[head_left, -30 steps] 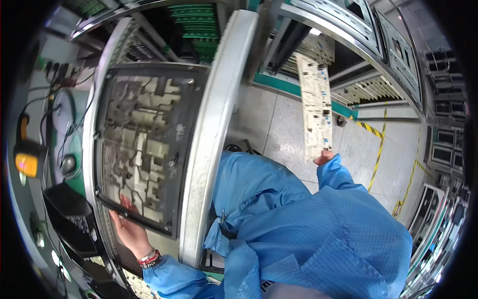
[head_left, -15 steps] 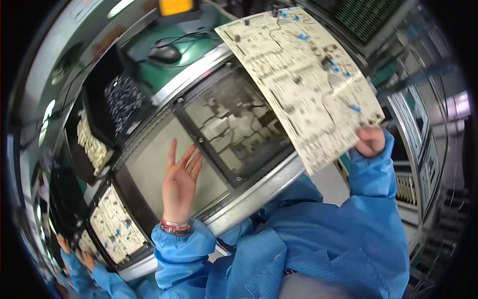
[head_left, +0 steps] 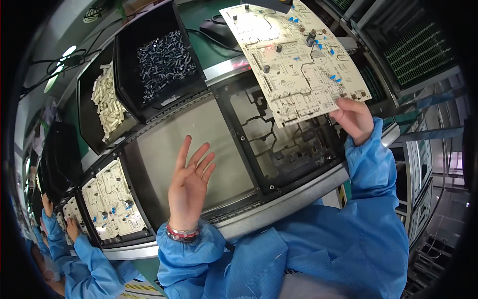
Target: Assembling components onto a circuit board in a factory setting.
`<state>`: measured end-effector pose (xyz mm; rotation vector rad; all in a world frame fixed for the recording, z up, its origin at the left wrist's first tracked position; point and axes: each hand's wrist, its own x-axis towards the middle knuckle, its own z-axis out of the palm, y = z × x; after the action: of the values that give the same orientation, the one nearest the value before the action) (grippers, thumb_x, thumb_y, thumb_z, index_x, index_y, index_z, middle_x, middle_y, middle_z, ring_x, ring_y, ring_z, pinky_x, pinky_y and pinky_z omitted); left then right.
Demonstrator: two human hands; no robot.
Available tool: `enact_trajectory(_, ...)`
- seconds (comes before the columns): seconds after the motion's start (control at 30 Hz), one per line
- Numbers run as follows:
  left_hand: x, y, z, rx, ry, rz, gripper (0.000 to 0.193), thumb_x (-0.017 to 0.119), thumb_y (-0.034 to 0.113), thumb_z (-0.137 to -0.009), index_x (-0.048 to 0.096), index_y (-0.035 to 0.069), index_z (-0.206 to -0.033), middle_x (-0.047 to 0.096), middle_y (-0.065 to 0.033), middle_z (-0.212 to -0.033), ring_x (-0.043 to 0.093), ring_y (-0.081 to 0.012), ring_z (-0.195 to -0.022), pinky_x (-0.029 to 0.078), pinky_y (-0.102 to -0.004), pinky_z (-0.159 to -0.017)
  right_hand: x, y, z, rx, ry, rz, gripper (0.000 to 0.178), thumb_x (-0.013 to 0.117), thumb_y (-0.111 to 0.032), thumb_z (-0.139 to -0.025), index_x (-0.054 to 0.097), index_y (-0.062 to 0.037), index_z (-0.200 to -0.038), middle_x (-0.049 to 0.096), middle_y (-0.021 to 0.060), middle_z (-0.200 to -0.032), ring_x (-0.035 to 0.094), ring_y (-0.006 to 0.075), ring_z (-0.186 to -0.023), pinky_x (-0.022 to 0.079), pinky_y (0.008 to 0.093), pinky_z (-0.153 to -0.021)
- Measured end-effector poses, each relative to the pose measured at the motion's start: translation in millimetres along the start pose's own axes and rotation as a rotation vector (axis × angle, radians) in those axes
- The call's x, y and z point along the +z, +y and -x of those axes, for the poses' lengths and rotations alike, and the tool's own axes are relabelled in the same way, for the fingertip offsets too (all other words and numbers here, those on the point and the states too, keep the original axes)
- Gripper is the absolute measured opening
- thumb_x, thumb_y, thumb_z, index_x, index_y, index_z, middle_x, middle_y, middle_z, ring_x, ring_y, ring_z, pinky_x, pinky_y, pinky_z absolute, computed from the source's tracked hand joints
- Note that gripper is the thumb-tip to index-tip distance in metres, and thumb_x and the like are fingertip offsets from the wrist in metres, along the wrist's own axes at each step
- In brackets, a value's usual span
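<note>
My right hand (head_left: 352, 119) pinches the near right corner of a large cream circuit board (head_left: 294, 74). Dark and blue components stand up from the board, which is held tilted above a black frame fixture (head_left: 244, 138) with cut-out pockets. A dark device (head_left: 271, 4) overlaps the board's far edge, and a bright glare and a small red glow show on the board's far left part. With fingers spread and nothing in it, my left hand (head_left: 189, 192) hovers over a plain grey plate (head_left: 199, 149) beside the fixture.
Black bins at the far left hold small dark parts (head_left: 164, 65) and cream parts (head_left: 107, 102). Another populated circuit board (head_left: 112, 199) sits in a fixture further left, near a co-worker's hands (head_left: 72, 226). A metal rail (head_left: 294, 194) runs along the near side; racks (head_left: 418, 50) stand at right.
My head view has shifted, bringing the bins closer. The circuit board has moved farther away, its far end now beneath the dark device. My left hand stays open over the plate.
</note>
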<state>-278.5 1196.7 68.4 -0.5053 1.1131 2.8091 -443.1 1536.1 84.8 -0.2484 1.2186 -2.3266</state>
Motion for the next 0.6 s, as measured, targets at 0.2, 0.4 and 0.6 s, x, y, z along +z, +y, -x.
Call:
enact_trajectory(0.2,0,1,-2,-0.006,0.003,-0.02,0.063,0.042,0.01,-0.084,0.021,0.011,-0.144,0.034,-0.0196,-0.138,0.04,-0.0272,-0.122,0.029,-0.0389,-0.105,4,4,-12,0.074,-0.058,-0.101,0.047,0.053,0.002,-0.084,0.04,0.0,-0.13,0.054,0.0145,-0.122,0.058,0.0237,-0.104,0.053,0.0333,-0.082)
enact_trajectory(0.4,-4,0,-4,0.0,0.009,-0.01,0.063,0.042,0.01,-0.084,0.021,0.009,-0.144,0.036,-0.0193,-0.137,0.041,-0.027,-0.12,0.031,-0.0384,-0.104,13,24,20,0.123,-0.231,-0.509,0.065,0.058,-0.001,-0.077,0.029,0.0042,-0.136,0.045,0.0212,-0.132,0.05,0.0325,-0.116,0.043,0.0431,-0.097)
enact_trajectory(0.6,-9,-2,-4,0.017,-0.02,-0.002,0.061,0.042,0.011,-0.084,0.023,0.007,-0.142,0.038,-0.0185,-0.135,0.042,-0.0265,-0.119,0.032,-0.038,-0.104,15,38,54,0.12,-0.146,-0.217,0.064,0.061,0.0,-0.073,0.037,0.0035,-0.132,0.056,0.0225,-0.116,0.064,0.0297,-0.086,0.053,0.0345,-0.056)
